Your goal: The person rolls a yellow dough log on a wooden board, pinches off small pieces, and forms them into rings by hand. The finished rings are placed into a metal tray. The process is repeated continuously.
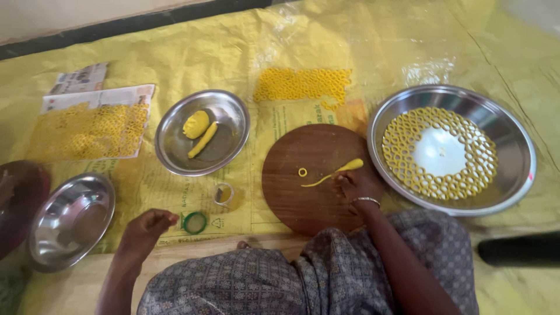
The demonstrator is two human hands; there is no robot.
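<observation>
My right hand rests on the round wooden board, fingers pinching the end of a thin yellow dough strand that thickens toward the right. A small dough ring lies on the board to the left of it. My left hand is loosely curled, holding nothing, resting on the yellow sheet beside a green bottle cap. A small clear cup stands just above the cap.
A steel bowl holds a dough lump and a dough roll. A large steel plate at right carries several rings in circles. Rings also cover newspaper at left and the sheet ahead. An empty steel bowl sits lower left.
</observation>
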